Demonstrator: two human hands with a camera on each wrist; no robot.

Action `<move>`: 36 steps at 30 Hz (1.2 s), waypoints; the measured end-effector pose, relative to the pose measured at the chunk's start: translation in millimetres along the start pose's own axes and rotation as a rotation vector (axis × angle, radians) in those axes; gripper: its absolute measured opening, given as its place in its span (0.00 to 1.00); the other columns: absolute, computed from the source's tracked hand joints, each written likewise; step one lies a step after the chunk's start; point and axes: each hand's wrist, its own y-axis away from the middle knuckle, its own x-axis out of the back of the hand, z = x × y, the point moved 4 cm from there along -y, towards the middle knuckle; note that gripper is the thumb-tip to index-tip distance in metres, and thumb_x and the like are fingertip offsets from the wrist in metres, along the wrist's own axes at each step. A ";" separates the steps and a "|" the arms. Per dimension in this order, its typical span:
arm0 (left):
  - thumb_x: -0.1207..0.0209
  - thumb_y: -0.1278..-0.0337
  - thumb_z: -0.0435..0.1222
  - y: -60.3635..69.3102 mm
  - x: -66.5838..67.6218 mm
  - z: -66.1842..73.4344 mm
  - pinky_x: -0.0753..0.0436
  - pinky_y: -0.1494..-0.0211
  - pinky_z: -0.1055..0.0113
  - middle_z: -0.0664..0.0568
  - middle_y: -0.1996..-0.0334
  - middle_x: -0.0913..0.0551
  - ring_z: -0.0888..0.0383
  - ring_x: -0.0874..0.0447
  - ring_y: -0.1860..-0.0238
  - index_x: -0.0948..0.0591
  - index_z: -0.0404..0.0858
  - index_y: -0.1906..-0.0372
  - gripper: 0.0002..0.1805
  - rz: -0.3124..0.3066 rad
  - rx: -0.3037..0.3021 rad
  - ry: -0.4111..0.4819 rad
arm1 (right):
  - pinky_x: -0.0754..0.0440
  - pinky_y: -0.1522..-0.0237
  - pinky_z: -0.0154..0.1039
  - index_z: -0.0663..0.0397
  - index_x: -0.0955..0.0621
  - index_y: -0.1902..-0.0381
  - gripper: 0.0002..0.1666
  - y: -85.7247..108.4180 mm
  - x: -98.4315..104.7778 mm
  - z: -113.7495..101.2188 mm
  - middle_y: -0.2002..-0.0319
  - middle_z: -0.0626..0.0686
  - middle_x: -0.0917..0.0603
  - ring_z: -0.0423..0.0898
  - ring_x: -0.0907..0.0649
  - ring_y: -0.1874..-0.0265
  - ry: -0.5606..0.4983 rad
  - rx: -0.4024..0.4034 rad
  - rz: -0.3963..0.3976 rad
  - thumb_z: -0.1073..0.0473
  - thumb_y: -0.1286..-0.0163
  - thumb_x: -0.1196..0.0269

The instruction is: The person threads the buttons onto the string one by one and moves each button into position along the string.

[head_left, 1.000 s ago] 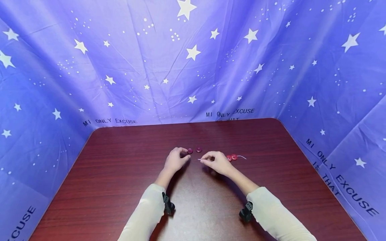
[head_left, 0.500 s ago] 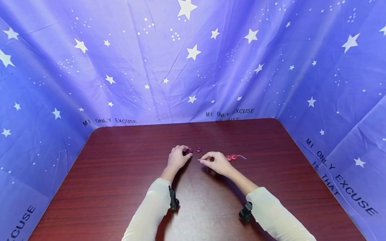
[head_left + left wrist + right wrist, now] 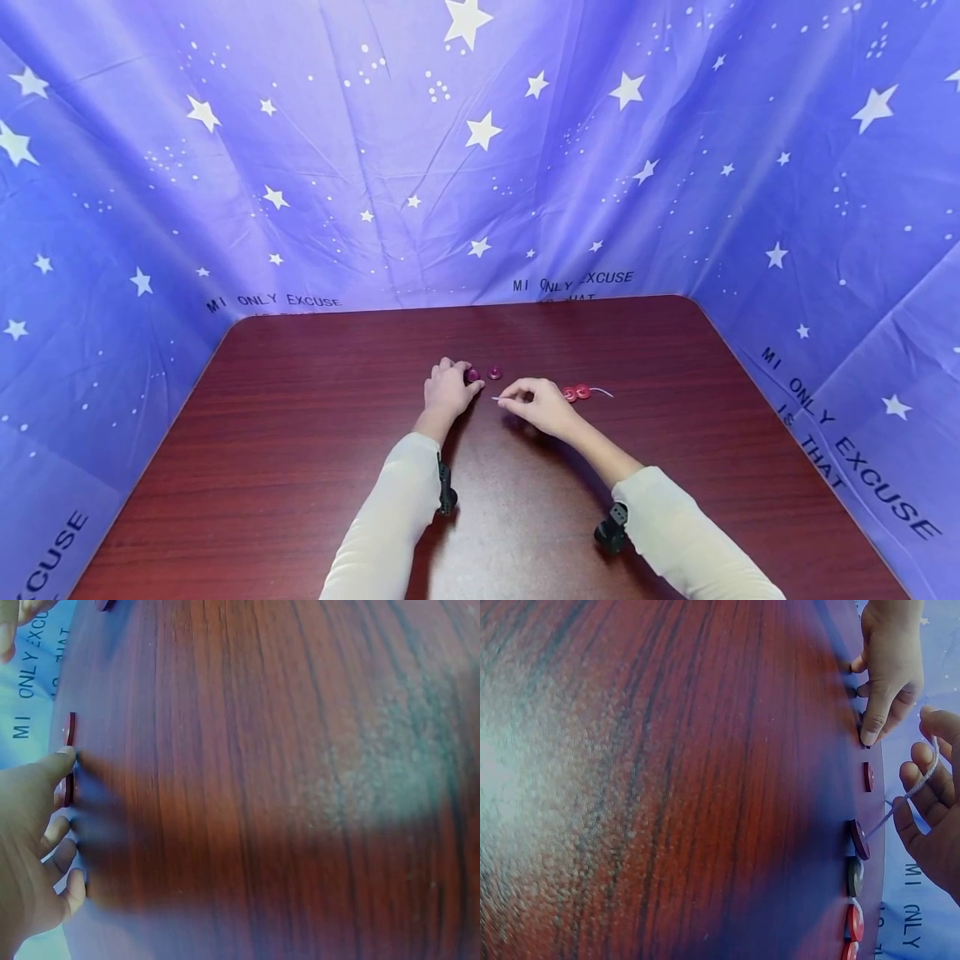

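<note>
In the head view, my left hand [image 3: 448, 390] reaches round a purple button [image 3: 472, 376] lying on the table. Its thumb and fingers stand on either side of that button [image 3: 68, 791], and a small gap shows at the index finger in the left wrist view. A second purple button [image 3: 495, 372] lies just to the right. My right hand [image 3: 538, 406] pinches a white string [image 3: 922, 781] near one end, and the tip pokes out past the fingers. Strung along it are a dark purple button [image 3: 860, 839], a dark greenish button [image 3: 854, 877] and red buttons [image 3: 582, 391].
The string's other end [image 3: 602, 392] trails on the table right of the red buttons. All this lies on a dark red wooden table [image 3: 300, 467]. Blue star-patterned cloth [image 3: 420, 150] hangs behind and at both sides. A small black camera sits at each wrist.
My left hand has moved right and slightly forward, bringing its thumb past the near side of the left purple button. The buttons and my right hand have stayed in place.
</note>
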 end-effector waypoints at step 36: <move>0.40 0.45 0.43 7.0 8.1 -5.9 0.24 0.48 0.57 0.49 0.58 0.21 0.53 0.23 0.53 0.19 0.43 0.49 0.18 -0.063 -0.154 0.236 | 0.28 0.74 0.29 0.47 0.15 0.69 0.04 -1.6 3.9 2.1 0.80 0.43 0.21 0.36 0.26 0.79 0.034 -0.002 0.012 0.55 0.39 0.35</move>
